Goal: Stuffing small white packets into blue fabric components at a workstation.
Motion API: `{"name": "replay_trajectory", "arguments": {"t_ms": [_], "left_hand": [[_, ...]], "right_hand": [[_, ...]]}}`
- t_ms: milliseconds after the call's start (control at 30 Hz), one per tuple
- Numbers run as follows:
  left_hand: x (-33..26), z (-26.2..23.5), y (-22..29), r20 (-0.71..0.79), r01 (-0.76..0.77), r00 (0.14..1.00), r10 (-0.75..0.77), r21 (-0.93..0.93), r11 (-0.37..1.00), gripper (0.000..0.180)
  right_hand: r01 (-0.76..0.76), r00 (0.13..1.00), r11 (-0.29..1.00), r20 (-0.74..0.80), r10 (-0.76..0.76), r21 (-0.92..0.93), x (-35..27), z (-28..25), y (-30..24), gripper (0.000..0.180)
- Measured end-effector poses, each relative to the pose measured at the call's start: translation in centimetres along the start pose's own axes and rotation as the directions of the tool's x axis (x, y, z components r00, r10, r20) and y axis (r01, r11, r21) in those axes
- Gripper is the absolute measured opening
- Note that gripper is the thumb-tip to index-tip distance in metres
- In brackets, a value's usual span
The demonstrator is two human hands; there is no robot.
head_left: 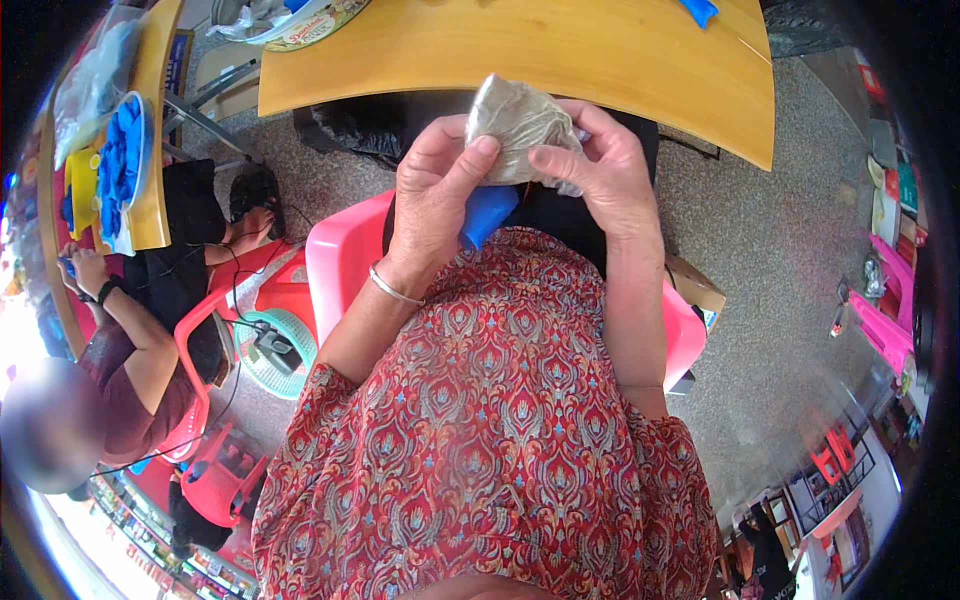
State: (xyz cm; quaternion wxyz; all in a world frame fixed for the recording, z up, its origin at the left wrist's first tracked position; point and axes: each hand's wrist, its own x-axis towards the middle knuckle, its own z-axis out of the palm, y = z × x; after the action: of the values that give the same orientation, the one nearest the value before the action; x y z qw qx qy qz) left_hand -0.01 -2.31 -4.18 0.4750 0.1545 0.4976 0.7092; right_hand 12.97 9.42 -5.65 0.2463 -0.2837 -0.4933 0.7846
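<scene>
Over my lap, both hands hold a crumpled grey-beige packet (525, 125) with a clear plastic edge. My left hand (432, 190) pinches its left side, thumb on the front. From the other side, my right hand (612, 175) grips it with the thumb pressed across its lower right part. The fingers behind the packet are partly hidden, and I cannot make out what is inside. Below it, beside my left wrist, a smooth blue piece (487, 215) rests on my lap.
A yellow wooden table (420, 65) lies ahead, with a printed round tub (310, 25) at its far left and a small blue piece (700, 10) at the far right. To the left, a person (130, 350) sits at another table bearing a tray of blue pieces (122, 165). A green basket (277, 355) stands nearby.
</scene>
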Motion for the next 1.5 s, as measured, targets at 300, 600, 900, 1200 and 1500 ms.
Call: {"name": "replay_trajectory", "arguments": {"t_ms": [300,600,900,1200,1500], "left_hand": [[0.0,-0.4,-0.2,-0.007,0.006,1.000,-0.007,-0.041,0.999,0.012],[-0.1,-0.4,-0.1,0.044,0.148,0.989,-0.144,-0.098,0.984,0.020],[-0.4,0.4,-0.7,0.014,0.037,0.999,-0.035,-0.135,0.990,0.019],[-0.2,-0.3,-0.7,-0.057,-0.179,0.982,0.182,0.058,0.982,0.024],[0.1,-1.4,-1.0,-0.140,-0.183,0.972,0.189,0.052,0.982,0.023]], "right_hand": [[0.123,0.956,0.992,-0.266,-0.121,-0.007,0.3,-0.3,0.1,0.013],[0.186,0.963,0.971,-0.169,-0.210,-0.151,-0.2,0.0,-1.1,0.013],[0.208,0.915,0.934,-0.280,-0.291,-0.291,-0.2,0.3,-0.2,0.011],[-0.009,0.995,0.998,-0.102,0.015,0.056,0.0,-0.3,-0.8,0.037],[0.123,0.969,0.982,-0.196,-0.150,-0.145,0.1,0.4,0.5,0.029]]}}
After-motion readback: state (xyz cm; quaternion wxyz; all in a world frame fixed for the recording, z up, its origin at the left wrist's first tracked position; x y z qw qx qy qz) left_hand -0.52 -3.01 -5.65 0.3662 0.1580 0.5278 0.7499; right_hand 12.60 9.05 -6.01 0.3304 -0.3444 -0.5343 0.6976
